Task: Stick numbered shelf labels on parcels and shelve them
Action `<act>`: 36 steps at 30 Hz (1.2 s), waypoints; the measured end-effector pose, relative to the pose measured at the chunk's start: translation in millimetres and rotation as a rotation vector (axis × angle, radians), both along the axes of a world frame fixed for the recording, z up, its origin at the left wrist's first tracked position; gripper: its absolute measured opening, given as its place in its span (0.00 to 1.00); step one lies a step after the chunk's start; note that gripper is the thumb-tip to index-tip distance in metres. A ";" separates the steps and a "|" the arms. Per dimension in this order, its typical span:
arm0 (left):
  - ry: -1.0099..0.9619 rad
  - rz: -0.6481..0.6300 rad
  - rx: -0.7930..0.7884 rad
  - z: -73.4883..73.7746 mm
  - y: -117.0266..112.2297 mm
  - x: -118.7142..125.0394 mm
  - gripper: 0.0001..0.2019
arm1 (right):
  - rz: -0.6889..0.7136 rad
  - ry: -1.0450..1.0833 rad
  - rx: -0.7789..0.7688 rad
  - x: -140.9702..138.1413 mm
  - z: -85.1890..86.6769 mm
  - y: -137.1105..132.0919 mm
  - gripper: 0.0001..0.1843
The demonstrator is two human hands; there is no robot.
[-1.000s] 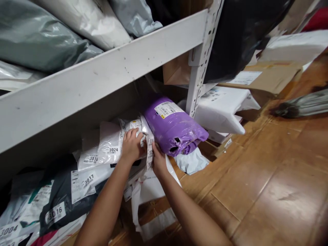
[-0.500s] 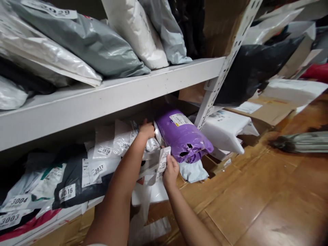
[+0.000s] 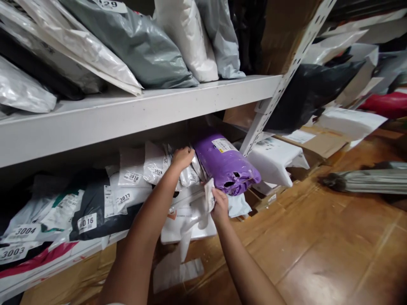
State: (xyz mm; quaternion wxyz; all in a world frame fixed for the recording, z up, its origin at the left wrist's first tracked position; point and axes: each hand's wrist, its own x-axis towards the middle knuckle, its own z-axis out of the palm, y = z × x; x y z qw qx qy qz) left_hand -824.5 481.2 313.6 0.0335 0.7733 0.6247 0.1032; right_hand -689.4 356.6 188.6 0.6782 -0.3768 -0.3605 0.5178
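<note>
"What sort of place is this?"

"Storage. A white shelf (image 3: 140, 120) runs across from the left edge, meeting a slotted post (image 3: 288, 80) right of centre. Grey, white and black bags lean on top, upper left."

"And underneath?"

"Packets on a lower ledge (image 3: 60, 273), left side, overlapping, with number labels: 3003, 3004, 3016, 3017, 3018, 3024. There's cardboard (image 3: 81, 271) below that, lower left."

"Where are the hands?"

"Near the middle. The right hand (image 3: 220, 203) pinches a white label strip (image 3: 210, 195), thumb and fingers closed on it, just in front of the purple parcel (image 3: 226, 163)."

"The other grip?"

"The left hand (image 3: 183, 159) is bent over the clear packet (image 3: 190, 177), left of the purple one. Its fingertips are too tucked in; I can't tell how far apart they are, or whether they've got hold of anything."

"What's over on the right?"

"A glossy brown floor (image 3: 305, 254), filling the lower right and catching the light. Beyond the post sit a white parcel (image 3: 276, 159) and a black bag (image 3: 311, 95), with a red bundle (image 3: 386, 105) at the far edge. Something grey lies on the floor, too blurred to name."
</note>
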 end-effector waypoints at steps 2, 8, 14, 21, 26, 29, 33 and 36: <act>-0.022 0.021 0.105 -6.3 -9.9 4.4 0.27 | -0.013 -0.080 0.021 -5.3 -2.6 0.2 0.19; 0.060 -0.040 0.366 -32.3 -26.6 1.6 0.19 | -0.006 -0.204 0.053 -11.7 -2.1 1.4 0.20; 0.205 -0.384 0.318 -25.8 -31.6 -27.8 0.20 | -0.045 -0.289 0.089 -14.4 9.4 5.7 0.19; 0.277 -0.517 0.386 -37.7 -44.9 -37.0 0.08 | 0.041 -0.239 0.203 -24.1 6.5 21.2 0.14; 0.175 -0.717 0.284 -33.4 -50.4 -43.4 0.05 | 0.045 -0.191 0.142 -26.8 4.0 27.3 0.17; 0.032 -0.732 0.132 -20.9 -46.0 -43.2 0.06 | 0.084 -0.212 0.104 -24.5 4.2 25.7 0.18; -0.096 -0.679 -0.029 -5.8 -36.0 -38.6 0.14 | 0.137 -0.280 0.038 -22.4 -0.4 23.2 0.18; -0.144 -0.630 -0.089 -1.9 -31.9 -35.7 0.11 | 0.135 -0.297 0.009 -25.3 -3.1 22.0 0.18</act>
